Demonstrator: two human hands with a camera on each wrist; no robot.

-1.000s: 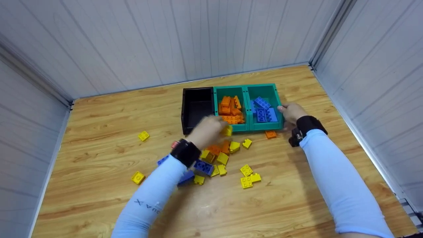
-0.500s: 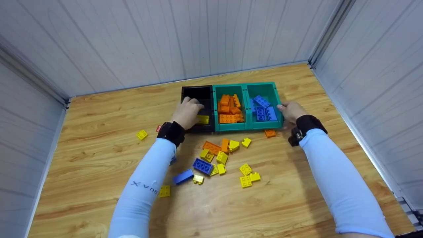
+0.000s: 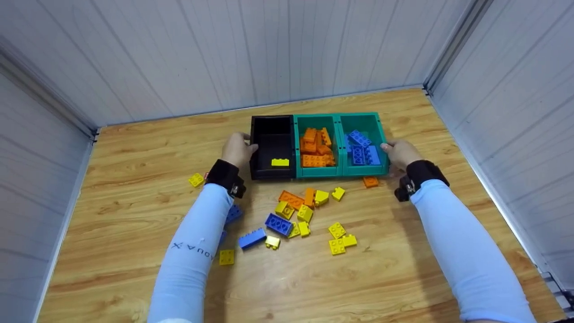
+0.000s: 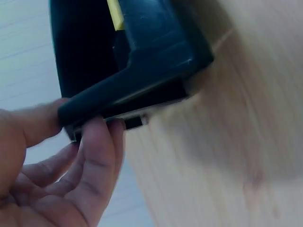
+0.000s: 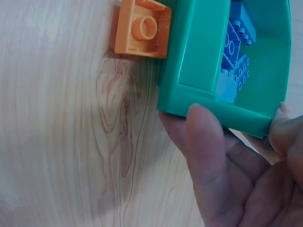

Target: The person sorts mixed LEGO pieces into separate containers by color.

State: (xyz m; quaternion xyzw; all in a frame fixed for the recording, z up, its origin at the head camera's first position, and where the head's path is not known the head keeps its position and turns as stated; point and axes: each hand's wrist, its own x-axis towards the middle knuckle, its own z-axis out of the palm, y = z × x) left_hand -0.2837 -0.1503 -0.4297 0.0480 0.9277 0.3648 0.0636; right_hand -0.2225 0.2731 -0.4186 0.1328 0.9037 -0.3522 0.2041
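Three bins stand side by side: a black bin (image 3: 271, 173), a green bin (image 3: 318, 172) with orange bricks (image 3: 315, 160), and a green bin (image 3: 365, 170) with blue bricks (image 3: 358, 154). One yellow brick (image 3: 280, 162) lies in the black bin. My left hand (image 3: 238, 150) grips the black bin's outer side wall, thumb on the rim and fingers against the outside (image 4: 97, 156). At the other end, my right hand (image 3: 402, 153) holds the right green bin's side wall, thumb at its rim and fingers along the outside (image 5: 208, 146).
Several yellow bricks (image 3: 305, 213), blue bricks (image 3: 252, 238) and orange bricks (image 3: 291, 199) lie loose on the wooden table in front of the bins. An orange brick (image 3: 371, 182) sits close to the right bin's front. A white panel wall (image 3: 224, 54) rises behind.
My left hand carried a yellow brick to the black bin and let it go inside, then moved to grip that bin's left wall. My right hand has stayed on the right green bin.
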